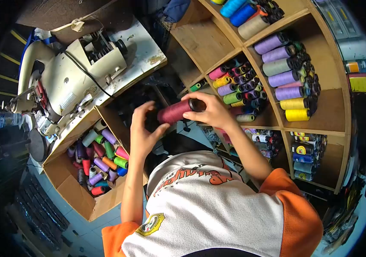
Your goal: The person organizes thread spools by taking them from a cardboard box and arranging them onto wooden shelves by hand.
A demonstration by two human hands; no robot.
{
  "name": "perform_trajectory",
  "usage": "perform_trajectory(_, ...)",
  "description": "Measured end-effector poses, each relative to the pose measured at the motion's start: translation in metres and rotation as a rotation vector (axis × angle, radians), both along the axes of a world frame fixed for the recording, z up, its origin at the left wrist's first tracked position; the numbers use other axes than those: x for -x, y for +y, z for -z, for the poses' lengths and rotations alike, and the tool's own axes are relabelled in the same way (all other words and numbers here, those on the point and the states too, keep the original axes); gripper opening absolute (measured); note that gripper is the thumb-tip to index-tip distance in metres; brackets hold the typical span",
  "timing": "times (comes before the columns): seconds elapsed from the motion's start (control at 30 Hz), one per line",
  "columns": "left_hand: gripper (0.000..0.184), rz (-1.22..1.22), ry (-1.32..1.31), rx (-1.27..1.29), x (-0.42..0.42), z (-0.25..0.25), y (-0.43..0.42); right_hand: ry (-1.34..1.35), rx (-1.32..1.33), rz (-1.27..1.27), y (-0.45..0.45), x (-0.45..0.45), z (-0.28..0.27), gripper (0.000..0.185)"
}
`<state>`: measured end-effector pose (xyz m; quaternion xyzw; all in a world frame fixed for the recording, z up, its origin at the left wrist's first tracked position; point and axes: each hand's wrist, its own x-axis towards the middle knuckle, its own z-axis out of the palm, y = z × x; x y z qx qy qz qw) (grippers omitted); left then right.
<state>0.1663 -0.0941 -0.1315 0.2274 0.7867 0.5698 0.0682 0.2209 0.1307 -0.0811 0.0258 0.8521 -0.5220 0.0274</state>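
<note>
From the head camera I follow both arms, which reach forward from the orange sleeves (298, 216) of the white shirt (230, 214). The left forearm goes almost straight up in my view; the right one comes in slantwise, so the two hands meet before the chest. Between them is the maroon thread spool (174, 112), lying tilted in the air, between the carton (73, 199) of mixed spools and the wooden shelf (332, 105).

The far end of the spool is partly covered by the right fingers, and the space behind it is too dark for me to read. The edges of my view are black, and the sewing machine (73, 81) stands at upper left.

The right hand (214, 110) is closed around the dark end of the spool, with index finger above and thumb below. The left hand (141, 128) is curved and widely open, thumb and fingers well apart, just beside the other end; whether its thumb touches the thread, I cannot tell.
</note>
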Motion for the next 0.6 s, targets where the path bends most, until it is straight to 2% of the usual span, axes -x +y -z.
perform_trajectory(0.03, 0.061, 0.103, 0.154, 0.09, 0.002, -0.003, 0.002, -0.036, -0.015, 0.001, 0.001, -0.001, -0.004, 0.044)
perform_trajectory(0.13, 0.055, 0.252, 0.123, 0.153, 0.0, -0.008, 0.019, -0.124, -0.046, 0.005, -0.003, -0.007, -0.011, 0.046)
perform_trajectory(0.23, 0.052, 0.25, 0.177, 0.23, -0.002, -0.006, 0.027, -0.081, -0.116, 0.03, 0.0, -0.013, -0.003, 0.045)
perform_trajectory(0.37, 0.052, 0.245, 0.138, 0.262, -0.006, 0.003, 0.031, -0.15, 0.019, 0.078, 0.002, -0.022, 0.01, 0.044)
perform_trajectory(0.47, 0.053, 0.261, 0.131, 0.288, -0.012, 0.013, 0.032, -0.174, -0.046, 0.068, 0.001, -0.029, 0.022, 0.045)
perform_trajectory(0.6, 0.05, 0.228, 0.128, 0.329, -0.023, 0.025, 0.03, -0.211, -0.031, 0.184, 0.01, -0.044, 0.068, 0.042)
